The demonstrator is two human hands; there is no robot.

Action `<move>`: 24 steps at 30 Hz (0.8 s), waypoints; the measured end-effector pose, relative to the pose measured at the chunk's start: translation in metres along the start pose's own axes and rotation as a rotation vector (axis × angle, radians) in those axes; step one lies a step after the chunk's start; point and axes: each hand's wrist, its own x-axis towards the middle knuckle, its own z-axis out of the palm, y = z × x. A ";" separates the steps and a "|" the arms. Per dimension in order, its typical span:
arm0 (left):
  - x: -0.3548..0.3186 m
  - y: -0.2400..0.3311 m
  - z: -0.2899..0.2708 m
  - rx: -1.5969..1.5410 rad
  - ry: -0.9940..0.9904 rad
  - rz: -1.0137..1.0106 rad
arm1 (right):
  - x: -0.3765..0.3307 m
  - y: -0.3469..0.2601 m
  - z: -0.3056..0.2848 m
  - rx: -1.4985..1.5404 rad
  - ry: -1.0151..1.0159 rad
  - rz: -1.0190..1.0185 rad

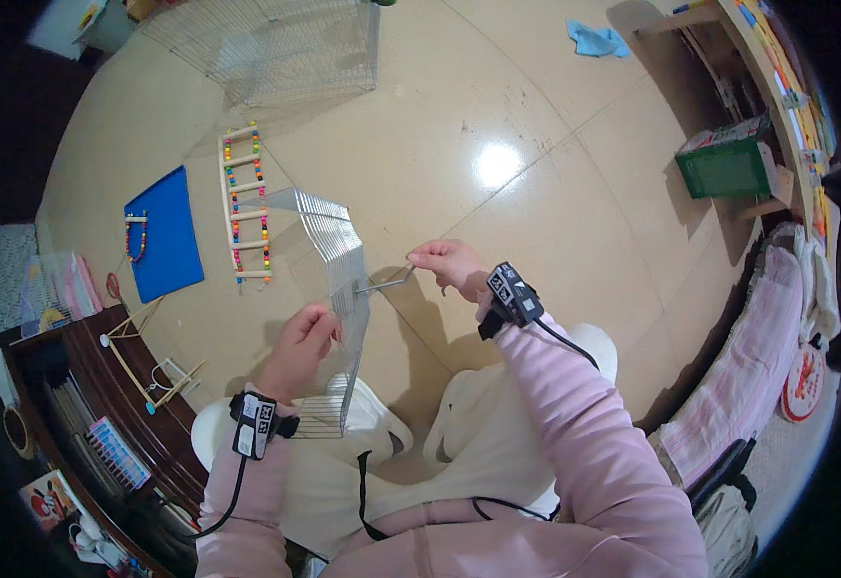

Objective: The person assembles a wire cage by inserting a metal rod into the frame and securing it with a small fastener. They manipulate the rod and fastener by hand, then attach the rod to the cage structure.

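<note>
The thin grey metal rod (385,282) lies almost flat and points sideways, from the bent silver wire cage panel (329,299) out to the right hand (444,265). That hand's fingers pinch its end. The left hand (300,349) grips the panel's wires, holding it upright above the knees. A colourful bead ladder (247,204) and a blue mat (165,234) lie on the floor behind.

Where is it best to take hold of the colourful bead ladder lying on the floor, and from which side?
Grip the bead ladder by one of its pale wooden rungs, coming straight down from above. It lies flat on the floor, so the rungs are exposed on top, while the beaded side strings look loose and would probably sag if pinched.
</note>
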 end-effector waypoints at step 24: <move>0.077 -0.066 -0.016 -0.046 0.207 -0.356 | 0.025 0.058 0.009 0.400 0.016 0.140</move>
